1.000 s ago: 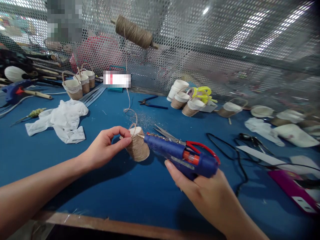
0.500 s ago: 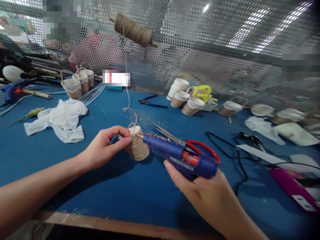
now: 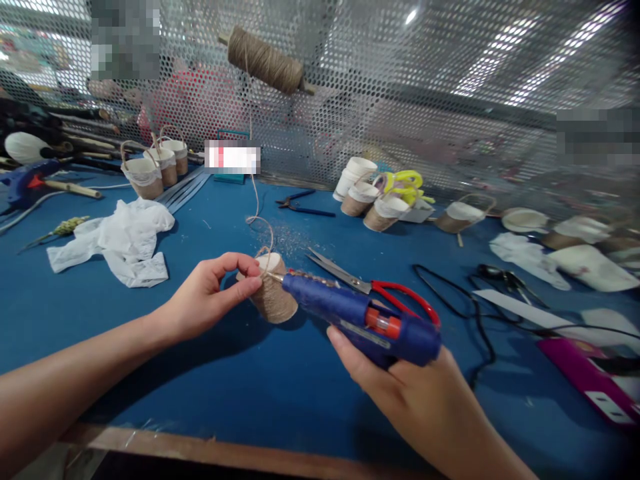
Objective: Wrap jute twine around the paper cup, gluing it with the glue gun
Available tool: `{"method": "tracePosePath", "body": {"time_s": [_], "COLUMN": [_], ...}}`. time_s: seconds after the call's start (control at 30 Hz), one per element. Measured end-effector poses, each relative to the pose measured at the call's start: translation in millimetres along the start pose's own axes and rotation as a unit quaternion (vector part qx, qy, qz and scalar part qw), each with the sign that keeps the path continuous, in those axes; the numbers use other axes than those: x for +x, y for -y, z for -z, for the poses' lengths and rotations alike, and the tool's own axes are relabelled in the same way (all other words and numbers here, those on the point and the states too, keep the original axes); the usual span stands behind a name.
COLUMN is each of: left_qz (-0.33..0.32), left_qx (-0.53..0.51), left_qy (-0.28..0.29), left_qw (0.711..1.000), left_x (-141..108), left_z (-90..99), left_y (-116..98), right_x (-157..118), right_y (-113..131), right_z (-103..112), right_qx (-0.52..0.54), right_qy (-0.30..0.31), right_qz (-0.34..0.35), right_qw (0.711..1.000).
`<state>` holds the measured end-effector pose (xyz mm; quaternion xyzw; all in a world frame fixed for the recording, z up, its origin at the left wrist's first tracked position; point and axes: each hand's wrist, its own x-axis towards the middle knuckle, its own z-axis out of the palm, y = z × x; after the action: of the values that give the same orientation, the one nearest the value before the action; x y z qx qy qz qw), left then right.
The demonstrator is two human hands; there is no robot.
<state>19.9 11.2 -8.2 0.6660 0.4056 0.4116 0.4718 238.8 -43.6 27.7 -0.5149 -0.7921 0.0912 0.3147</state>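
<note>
My left hand [image 3: 225,287] is closed at the near rim of a small cup wrapped in brown twine [image 3: 276,301], pinching it with the loose twine. The cup is tilted, its white end [image 3: 270,261] facing up and away. My right hand [image 3: 395,380] grips a blue glue gun [image 3: 335,300] with an orange part in its body. The gun's metal nozzle points left and reaches the cup's rim beside my left fingertips; whether it touches, I cannot tell. A strand of twine [image 3: 258,200] runs from the cup up to a twine spool [image 3: 265,60] on the mesh panel.
Red-handled scissors [image 3: 350,277] lie open just behind the glue gun. Farther back are pliers [image 3: 305,207] and several twine-wrapped cups [image 3: 383,215]. White lace [image 3: 130,233] lies at left, near another glue gun [image 3: 25,187]. A black cable [image 3: 480,320] and a purple object [image 3: 580,373] are at right.
The glue gun's nozzle has shifted slightly left, closer to my left fingertips, and its rear end has dipped a little. My left hand and the cup have hardly moved.
</note>
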Motion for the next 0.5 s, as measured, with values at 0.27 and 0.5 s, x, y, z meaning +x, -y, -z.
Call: {"method": "tracePosePath", "body": {"time_s": [0.27, 0.5], "left_qz": [0.003, 0.006], "left_qx": [-0.009, -0.007], "left_qy": [0.01, 0.011], "left_qw": [1.0, 1.0], "left_x": [0.1, 0.5], "left_z": [1.2, 1.8], "left_y": [-3.3, -2.9], "right_x": [-1.7, -3.1], "right_y": [-3.4, 1.6], "right_z": [4.6, 4.3], "right_qx": [-0.069, -0.012], "right_qy": [-0.012, 0.022], "right_qz": [0.006, -0.029], "right_qw": [0.998, 0.999]}}
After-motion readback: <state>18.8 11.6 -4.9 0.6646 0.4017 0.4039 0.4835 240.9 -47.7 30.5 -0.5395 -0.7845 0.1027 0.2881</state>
